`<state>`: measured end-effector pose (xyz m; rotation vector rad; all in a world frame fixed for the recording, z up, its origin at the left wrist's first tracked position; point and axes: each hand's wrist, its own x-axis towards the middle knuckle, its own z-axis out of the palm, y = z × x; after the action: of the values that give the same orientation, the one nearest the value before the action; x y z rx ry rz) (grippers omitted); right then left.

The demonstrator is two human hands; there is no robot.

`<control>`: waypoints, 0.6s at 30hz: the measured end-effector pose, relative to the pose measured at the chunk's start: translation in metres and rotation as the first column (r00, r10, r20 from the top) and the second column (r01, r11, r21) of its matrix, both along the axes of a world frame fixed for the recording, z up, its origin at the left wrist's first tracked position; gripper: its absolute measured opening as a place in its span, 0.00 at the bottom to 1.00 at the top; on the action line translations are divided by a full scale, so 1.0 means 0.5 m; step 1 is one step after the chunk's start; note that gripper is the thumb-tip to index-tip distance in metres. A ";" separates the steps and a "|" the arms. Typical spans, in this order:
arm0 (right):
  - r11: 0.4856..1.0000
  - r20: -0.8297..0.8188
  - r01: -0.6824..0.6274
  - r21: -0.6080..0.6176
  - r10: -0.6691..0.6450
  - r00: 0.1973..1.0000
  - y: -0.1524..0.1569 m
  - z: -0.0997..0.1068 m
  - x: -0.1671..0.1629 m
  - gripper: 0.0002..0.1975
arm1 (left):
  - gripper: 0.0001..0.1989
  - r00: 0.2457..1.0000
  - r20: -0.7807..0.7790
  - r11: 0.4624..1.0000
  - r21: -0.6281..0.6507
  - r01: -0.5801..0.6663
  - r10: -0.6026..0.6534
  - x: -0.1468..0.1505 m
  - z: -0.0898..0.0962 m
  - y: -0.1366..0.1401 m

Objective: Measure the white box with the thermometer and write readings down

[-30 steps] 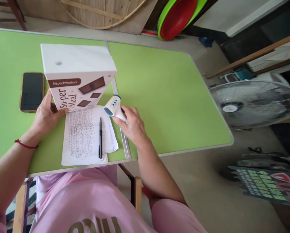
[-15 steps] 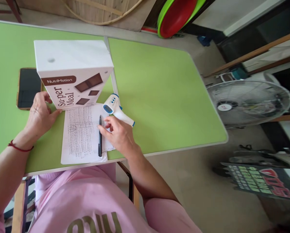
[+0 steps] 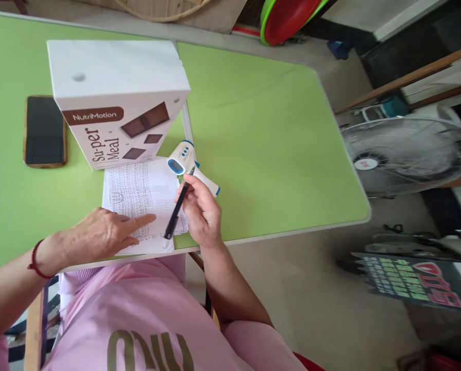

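Note:
Between the fingers of my right hand point(image 3: 202, 211) is a black pen point(image 3: 176, 211), its tip pointing up and away from me, above the right side of the paper. My left hand point(image 3: 102, 232) lies over the lower part of the handwritten paper point(image 3: 137, 185), index finger stretched out across it. Beyond the sheet stands a white and brown box point(image 3: 118, 118) printed "NutriMotion Super Meal". A white and blue infrared thermometer point(image 3: 193, 167) lies just past my right fingers, its handle partly behind them.
A smartphone point(image 3: 45, 131) lies left of the box on the green table point(image 3: 261, 149). Past the table's right edge stands a fan point(image 3: 408, 157). Red and green basins point(image 3: 288, 20) are on the floor at the back, and a printed sign point(image 3: 411, 278) is at the lower right.
My right hand has picked up the pen from the paper. My left hand has left the box's lower edge and come down onto the sheet. The view has shifted slightly.

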<state>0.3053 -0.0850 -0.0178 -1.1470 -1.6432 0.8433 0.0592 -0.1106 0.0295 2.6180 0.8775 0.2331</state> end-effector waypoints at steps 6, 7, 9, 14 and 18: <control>0.999 -0.116 -0.024 -0.039 0.020 0.993 -0.020 -0.012 -0.017 0.10 | 0.22 0.996 -0.086 0.961 0.277 -0.006 0.031 0.026 -0.028 -0.018; 0.999 -0.113 -0.030 -0.017 0.028 0.993 -0.021 -0.008 -0.018 0.07 | 0.22 0.995 -0.090 0.958 0.286 -0.009 0.036 0.028 -0.031 -0.020; 0.998 -0.106 -0.056 0.026 0.058 0.993 -0.023 0.002 -0.018 0.11 | 0.21 0.993 -0.100 0.954 0.297 -0.026 0.058 0.032 -0.034 -0.022; 0.996 -0.061 -0.057 -0.073 0.052 0.997 -0.028 0.016 -0.018 0.13 | 0.20 0.974 -0.198 0.973 0.221 -0.067 0.112 0.038 -0.034 -0.024; 0.995 -0.001 -0.009 -0.097 0.009 1.000 -0.030 0.020 -0.026 0.02 | 0.23 0.971 -0.203 0.974 0.210 -0.084 0.128 0.036 -0.031 -0.022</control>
<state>0.2926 -0.1000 -0.0080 -1.2066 -1.6237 0.9376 0.0771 -0.1216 0.0138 2.8244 1.1228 0.0673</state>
